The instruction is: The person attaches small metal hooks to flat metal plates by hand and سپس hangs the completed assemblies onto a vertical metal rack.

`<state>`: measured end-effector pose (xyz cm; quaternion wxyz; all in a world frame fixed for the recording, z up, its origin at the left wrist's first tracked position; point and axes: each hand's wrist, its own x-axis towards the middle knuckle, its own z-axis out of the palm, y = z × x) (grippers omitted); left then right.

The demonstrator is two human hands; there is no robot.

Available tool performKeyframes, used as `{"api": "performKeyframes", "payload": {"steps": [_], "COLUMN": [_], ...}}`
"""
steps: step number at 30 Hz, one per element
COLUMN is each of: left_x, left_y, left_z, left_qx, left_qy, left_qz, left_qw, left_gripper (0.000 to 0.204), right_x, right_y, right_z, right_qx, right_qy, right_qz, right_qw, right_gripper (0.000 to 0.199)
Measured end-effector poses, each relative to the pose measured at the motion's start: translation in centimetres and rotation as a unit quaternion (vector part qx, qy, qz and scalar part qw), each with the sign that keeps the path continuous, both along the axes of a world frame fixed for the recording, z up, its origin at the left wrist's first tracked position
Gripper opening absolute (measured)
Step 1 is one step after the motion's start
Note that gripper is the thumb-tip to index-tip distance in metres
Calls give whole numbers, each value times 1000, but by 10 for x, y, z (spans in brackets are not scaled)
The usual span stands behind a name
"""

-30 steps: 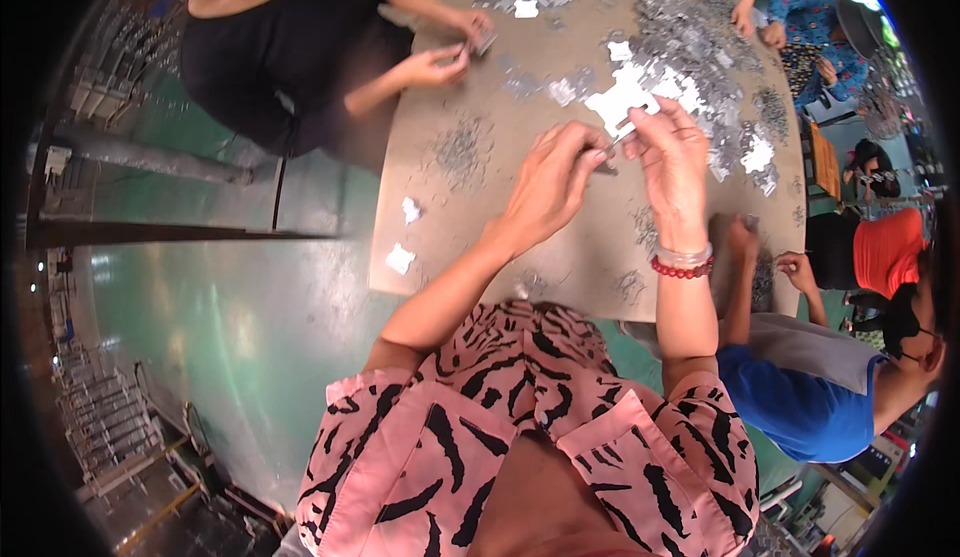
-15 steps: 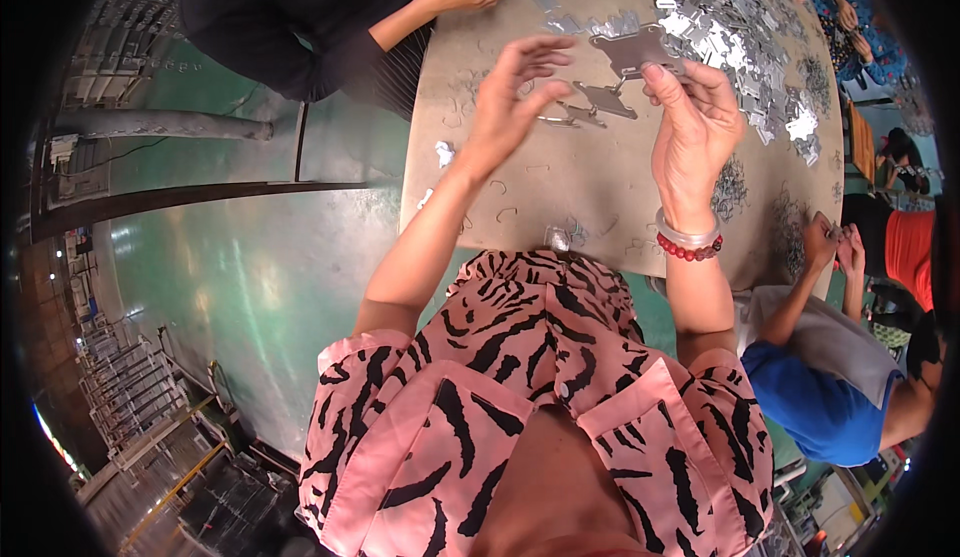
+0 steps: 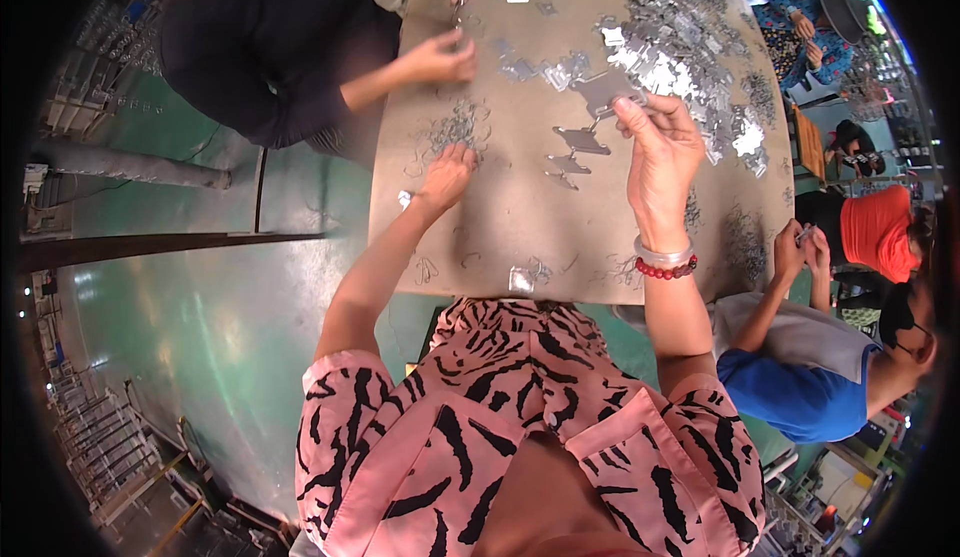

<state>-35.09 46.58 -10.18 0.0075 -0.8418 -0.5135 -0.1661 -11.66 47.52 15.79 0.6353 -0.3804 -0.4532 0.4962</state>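
Note:
My right hand (image 3: 662,162) pinches a flat grey metal plate (image 3: 606,90) by its right end, between thumb and fingers, above the table. From this plate hangs a chain of further metal plates (image 3: 583,141), joined by small wire links. My left hand (image 3: 447,177) reaches to the table's left part. Its fingers are bunched together at the near edge of a loose pile of thin wire hooks (image 3: 458,129). What its fingertips hold, if anything, is hidden.
A large heap of shiny metal plates (image 3: 655,67) covers the table's far right. Other wire hooks (image 3: 742,242) lie near the right edge. A clear plastic piece (image 3: 521,279) sits by the front edge. A co-worker's hands (image 3: 440,57) work at the far left; others sit along the right.
My left hand has moved away from the chain, down and left to the wire hooks, and its fingers have closed up. The right hand still holds the plate, with the chain hanging more freely.

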Motion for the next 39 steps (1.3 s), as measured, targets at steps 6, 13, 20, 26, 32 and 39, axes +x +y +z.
{"api": "performKeyframes", "payload": {"steps": [6,13,20,26,32,39], "left_x": [39,72,76,83,107,98], "left_y": [20,4,17,13,-3,4], "left_z": [158,282,276,282,270,286], "left_qx": [-152,-264,-205,-302,-45,-68], "left_qy": [-530,-716,-695,-695,-631,-643], "left_qz": [86,-122,-106,-8,-63,-32], "left_qw": [830,635,681,652,772,762], "left_gripper": [16,19,21,21,8,6], "right_x": [3,4,-1,5,12,64], "right_y": [2,-3,-7,-6,2,61], "right_z": [-5,-9,-7,-7,-15,-57], "right_qx": [11,17,30,32,201,-63], "right_qy": [3,-23,-13,-39,-166,-20], "right_qz": [0,-1,9,-16,-48,69], "right_qw": [1000,1000,999,999,964,995], "right_gripper": [16,15,15,15,17,20]}}
